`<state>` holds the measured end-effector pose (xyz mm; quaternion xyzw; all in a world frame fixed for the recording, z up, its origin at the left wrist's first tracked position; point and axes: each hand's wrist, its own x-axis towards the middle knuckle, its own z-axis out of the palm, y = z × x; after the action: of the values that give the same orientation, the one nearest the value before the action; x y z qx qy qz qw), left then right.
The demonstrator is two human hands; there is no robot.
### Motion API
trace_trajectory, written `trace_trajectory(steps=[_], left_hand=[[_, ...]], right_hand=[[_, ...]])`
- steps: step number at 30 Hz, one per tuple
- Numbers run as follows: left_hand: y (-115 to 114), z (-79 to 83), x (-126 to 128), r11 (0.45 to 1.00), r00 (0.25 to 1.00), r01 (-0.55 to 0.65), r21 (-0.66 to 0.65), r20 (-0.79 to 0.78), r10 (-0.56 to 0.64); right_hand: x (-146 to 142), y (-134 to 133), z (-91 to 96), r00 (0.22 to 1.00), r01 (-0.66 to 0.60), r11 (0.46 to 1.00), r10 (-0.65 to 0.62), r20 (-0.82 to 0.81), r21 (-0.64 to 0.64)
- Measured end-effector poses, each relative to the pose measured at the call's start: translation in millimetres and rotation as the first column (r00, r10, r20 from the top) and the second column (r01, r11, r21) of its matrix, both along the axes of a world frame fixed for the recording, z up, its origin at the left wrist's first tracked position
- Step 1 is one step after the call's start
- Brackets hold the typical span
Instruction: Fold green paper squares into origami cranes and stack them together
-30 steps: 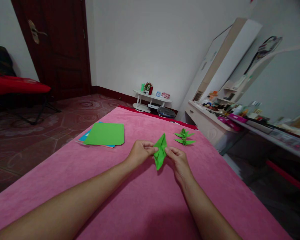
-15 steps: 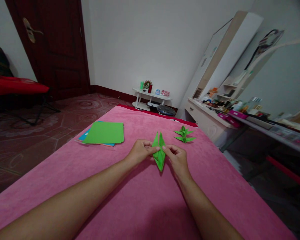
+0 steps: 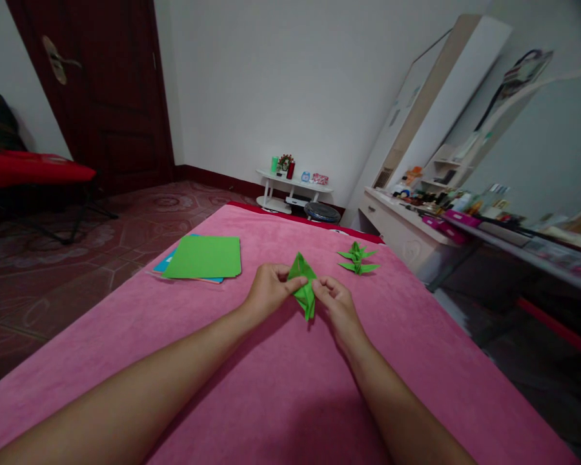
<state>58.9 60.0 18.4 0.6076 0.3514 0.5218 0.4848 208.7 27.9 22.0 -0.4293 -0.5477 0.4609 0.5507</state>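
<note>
A green piece of folded origami paper (image 3: 304, 295) is held just above the pink cloth, its broad point toward the far end and narrower tips toward me. My left hand (image 3: 270, 290) pinches its left edge, thumb on top and the other fingers partly hidden beneath. On the right edge, my right hand (image 3: 336, 302) is closed in a pinch with thumb and fingertips. Two finished green paper cranes (image 3: 357, 258) rest one behind the other, beyond my right hand. A stack of square paper (image 3: 203, 257), green on top with blue underneath, lies to the left.
The pink cloth (image 3: 252, 400) covers the surface under my arms. At the right stands a dressing table (image 3: 407, 223) crowded with bottles. A low white shelf (image 3: 294, 184) is by the far wall, and a red chair (image 3: 33, 166) at the left near the door (image 3: 97, 90).
The far end of the folded paper showed two separate narrow points; now it shows one broad flap. Both hands have shifted slightly left with it, still gripping its sides.
</note>
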Motion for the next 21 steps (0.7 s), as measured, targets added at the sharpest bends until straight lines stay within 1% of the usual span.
trace_trajectory(steps=[2, 4, 7, 10, 12, 14, 16, 17, 18, 19, 20, 21], left_hand=[[0, 0.6, -1, 0.999, 1.000, -0.023, 0.040, 0.006, 0.023], [-1, 1.0, -1, 0.998, 1.000, -0.021, 0.058, 0.008, 0.020], [-1, 0.9, 0, 0.999, 1.000, 0.003, 0.045, 0.021, -0.004], [0, -1.3, 1, 1.000, 0.996, 0.003, -0.014, 0.088, -0.001], [3, -3.7, 1, 0.996, 0.988, -0.026, -0.082, 0.150, 0.038], [6, -5.5, 0, 0.985, 0.976, -0.059, -0.165, 0.197, 0.092], [7, -6.1, -2, 0.967, 0.962, -0.100, -0.233, 0.225, 0.154], [8, -6.1, -3, 0.960, 0.953, -0.125, -0.253, 0.238, 0.187], [8, -6.0, -4, 0.954, 0.944, -0.152, -0.259, 0.250, 0.218], [8, -6.0, -4, 0.951, 0.933, -0.180, -0.252, 0.263, 0.247], [8, -6.4, -5, 0.950, 0.921, -0.207, -0.235, 0.280, 0.270], [8, -7.0, -5, 0.949, 0.910, -0.230, -0.214, 0.298, 0.288]], right_hand=[[1, 1, -3.0, 0.998, -0.062, 0.996, 0.061, -0.022, -0.057], [3, 2, -5.6, 0.997, -0.080, 0.995, 0.079, -0.016, -0.062], [5, 3, -7.2, 0.998, -0.056, 0.998, 0.056, -0.001, -0.033], [4, 3, -4.7, 0.998, -0.015, 1.000, 0.014, 0.053, 0.017], [2, 1, -1.4, 0.991, 0.043, 0.995, -0.054, 0.124, 0.094], [1, -3, 1.8, 0.955, 0.130, 0.965, -0.184, 0.233, 0.228], [-1, -7, 3.2, 0.877, 0.184, 0.913, -0.320, 0.357, 0.365], [-2, -10, 3.0, 0.834, 0.189, 0.893, -0.365, 0.414, 0.408], [-3, -12, 2.2, 0.799, 0.181, 0.890, -0.381, 0.465, 0.420], [-5, -13, 0.9, 0.784, 0.170, 0.901, -0.370, 0.499, 0.400], [-7, -14, -0.8, 0.792, 0.159, 0.921, -0.334, 0.511, 0.356], [-10, -14, -2.5, 0.821, 0.149, 0.943, -0.285, 0.494, 0.297]])
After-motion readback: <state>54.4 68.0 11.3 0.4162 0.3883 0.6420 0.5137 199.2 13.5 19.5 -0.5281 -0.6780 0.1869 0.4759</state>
